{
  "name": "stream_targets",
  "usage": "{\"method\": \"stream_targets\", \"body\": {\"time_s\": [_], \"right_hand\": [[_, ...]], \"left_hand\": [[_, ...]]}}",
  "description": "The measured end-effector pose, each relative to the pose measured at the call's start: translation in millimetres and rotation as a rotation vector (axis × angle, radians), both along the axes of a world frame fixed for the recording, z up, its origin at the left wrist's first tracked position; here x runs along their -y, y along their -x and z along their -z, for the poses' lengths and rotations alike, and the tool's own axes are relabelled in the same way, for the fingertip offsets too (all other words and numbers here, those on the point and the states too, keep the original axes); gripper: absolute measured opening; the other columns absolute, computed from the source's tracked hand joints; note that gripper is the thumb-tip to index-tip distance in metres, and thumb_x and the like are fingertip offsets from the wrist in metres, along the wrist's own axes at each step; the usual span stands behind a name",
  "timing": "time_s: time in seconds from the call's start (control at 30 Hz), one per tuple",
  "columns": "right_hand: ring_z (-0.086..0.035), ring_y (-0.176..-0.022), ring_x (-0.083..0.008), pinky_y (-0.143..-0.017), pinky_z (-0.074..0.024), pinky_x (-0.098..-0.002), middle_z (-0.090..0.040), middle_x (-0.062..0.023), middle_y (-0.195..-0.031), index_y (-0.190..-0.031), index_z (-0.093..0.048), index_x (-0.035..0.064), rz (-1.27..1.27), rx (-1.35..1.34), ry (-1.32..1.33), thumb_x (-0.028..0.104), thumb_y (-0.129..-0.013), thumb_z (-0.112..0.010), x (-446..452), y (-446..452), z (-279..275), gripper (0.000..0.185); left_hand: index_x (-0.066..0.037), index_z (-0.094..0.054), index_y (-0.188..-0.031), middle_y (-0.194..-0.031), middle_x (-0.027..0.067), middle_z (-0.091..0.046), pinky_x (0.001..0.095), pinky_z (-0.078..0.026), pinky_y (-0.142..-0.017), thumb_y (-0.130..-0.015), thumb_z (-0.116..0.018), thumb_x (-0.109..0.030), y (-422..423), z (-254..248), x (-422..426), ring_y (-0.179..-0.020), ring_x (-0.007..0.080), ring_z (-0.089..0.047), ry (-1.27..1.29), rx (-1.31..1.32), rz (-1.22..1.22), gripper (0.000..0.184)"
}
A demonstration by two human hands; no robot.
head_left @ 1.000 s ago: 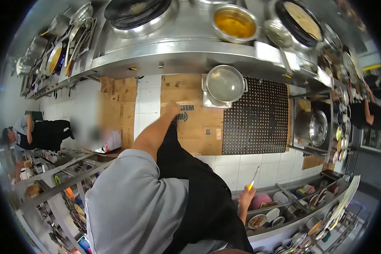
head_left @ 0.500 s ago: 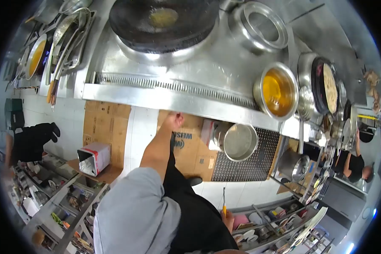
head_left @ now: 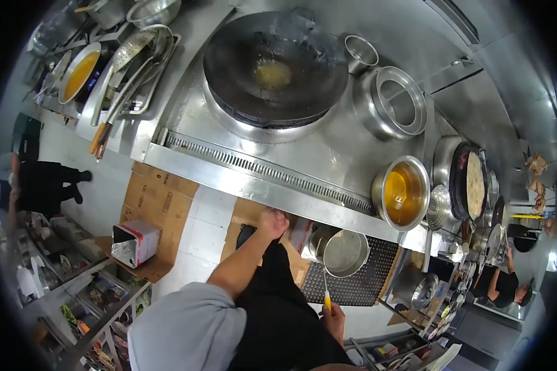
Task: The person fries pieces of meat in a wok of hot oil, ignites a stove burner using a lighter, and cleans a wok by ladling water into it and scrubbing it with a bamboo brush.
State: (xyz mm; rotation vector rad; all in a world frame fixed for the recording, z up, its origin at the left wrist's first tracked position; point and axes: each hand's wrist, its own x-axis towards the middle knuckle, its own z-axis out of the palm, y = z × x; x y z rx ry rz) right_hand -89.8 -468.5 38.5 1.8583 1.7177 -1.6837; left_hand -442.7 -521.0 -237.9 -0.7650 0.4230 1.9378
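My left hand (head_left: pixel 273 223) is at the front edge of the steel stove (head_left: pixel 254 189), its fingers curled closed; what they hold, if anything, is hidden. My right hand (head_left: pixel 333 321) grips the yellow handle of a tool with a thin metal shaft (head_left: pixel 327 297), pointing forward. Its far end is too small to identify, and in view it lies beside a metal pot (head_left: pixel 346 253) of pale liquid below the stove's edge. Ahead, a large black wok (head_left: pixel 241 80) sits on the stove, with a little yellowish liquid at its bottom.
A steel bowl of amber liquid (head_left: pixel 405 193) stands at the stove's right corner, near a perforated skimmer (head_left: pixel 439 207). Ladles and strainers (head_left: pixel 127 93) lie in a tray at left. Flattened cardboard (head_left: pixel 155 201) and a black rubber mat (head_left: pixel 377 272) cover the floor. Other people are at both sides.
My view has tilted up and turned slightly, so the wok and stove sit lower in it. My right hand has come further into view with the yellow-handled tool. My left hand stays by the stove edge.
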Motion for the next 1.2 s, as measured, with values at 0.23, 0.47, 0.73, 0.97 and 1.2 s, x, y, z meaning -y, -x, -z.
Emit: {"method": "stream_targets", "body": {"time_s": [0.23,0.47,0.73,0.97,1.2], "right_hand": [[-0.052,-0.053,-0.0085,-0.047,-0.0391,-0.0245,-0.059,-0.0001,-0.072,-0.101,-0.065,0.0036,-0.251,-0.436,-0.144,0.022,-0.105,-0.056,-113.6,148.1,-18.4,0.02],[-0.052,-0.067,-0.0089,-0.061,-0.0436,-0.0288,-0.059,0.001,-0.073,-0.111,-0.068,0.0024,-0.424,-0.62,-0.726,0.025,-0.1,-0.064,-256.9,315.6,-55.9,0.026],[-0.069,-0.089,-0.0379,-0.078,-0.0523,-0.0434,-0.071,-0.0204,-0.095,-0.11,-0.071,0.005,-0.798,-0.481,-0.846,0.034,-0.094,-0.067,-335.8,507.6,-109.9,0.033],[-0.066,-0.115,-0.0382,-0.096,-0.0538,-0.046,-0.071,-0.0188,-0.121,-0.116,-0.073,0.0055,-1.393,0.024,-0.819,0.031,-0.091,-0.065,-256.3,717.1,-51.6,0.036],[-0.065,-0.121,-0.0365,-0.101,-0.0522,-0.0469,-0.067,-0.0219,-0.13,-0.12,-0.073,0.0056,-1.328,0.104,-0.811,0.027,-0.086,-0.064,-219.7,773.4,37.0,0.041]], "left_hand": [[-0.007,-0.059,-0.107,-0.097,0.0124,-0.064,0.0444,-0.058,-0.081,-0.093,-0.067,-0.053,175.0,-301.0,48.1,-0.086,0.0274,-0.067,0.587,-0.597,0.274,0.049],[0.001,-0.056,-0.106,-0.107,0.014,-0.062,0.0442,-0.059,-0.084,-0.089,-0.054,-0.007,271.1,-259.9,-23.4,-0.095,0.0297,-0.065,0.51,-0.621,-0.096,0.019],[-0.001,-0.058,-0.099,-0.082,0.0077,-0.057,0.0446,-0.057,-0.085,-0.1,-0.057,-0.01,180.3,-260.2,64.1,-0.081,0.0248,-0.062,0.368,-0.659,-0.432,0.009],[-0.004,-0.057,-0.102,-0.09,0.0044,-0.058,0.043,-0.057,-0.075,-0.078,-0.063,0.003,5.5,-356.9,181.2,-0.076,0.0203,-0.063,0.919,-0.501,-0.61,0.026],[-0.003,-0.055,-0.095,-0.079,0.0051,-0.057,0.0366,-0.057,-0.072,-0.083,-0.056,0.005,-54.0,-425.6,195.4,-0.069,0.019,-0.061,1.234,-0.411,-0.733,0.015]]}}
